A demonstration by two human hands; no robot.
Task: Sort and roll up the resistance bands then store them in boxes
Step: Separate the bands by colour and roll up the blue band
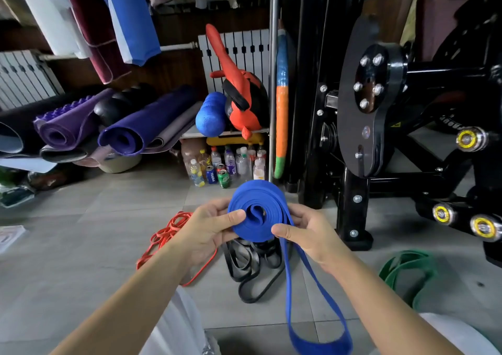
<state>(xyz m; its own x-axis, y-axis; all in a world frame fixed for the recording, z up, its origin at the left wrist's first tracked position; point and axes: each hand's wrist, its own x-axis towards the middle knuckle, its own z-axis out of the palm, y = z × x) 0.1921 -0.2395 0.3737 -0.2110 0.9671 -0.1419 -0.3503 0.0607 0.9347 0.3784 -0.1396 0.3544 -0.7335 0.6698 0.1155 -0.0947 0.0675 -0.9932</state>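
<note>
Left hand (209, 228) and right hand (308, 235) pinch blue band (254, 231) between them.

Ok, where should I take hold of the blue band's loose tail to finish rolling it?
I'd pinch both strands of the tail just below the coil, coming from the right with the right hand. There they lie close and flat; lower down they spread into an open loop. The left hand holds the coil.

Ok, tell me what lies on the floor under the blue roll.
A heap of black bands lies on the tiles below the blue roll, which the left hand and right hand grip. The roll and hands hide the heap's far part.
</note>
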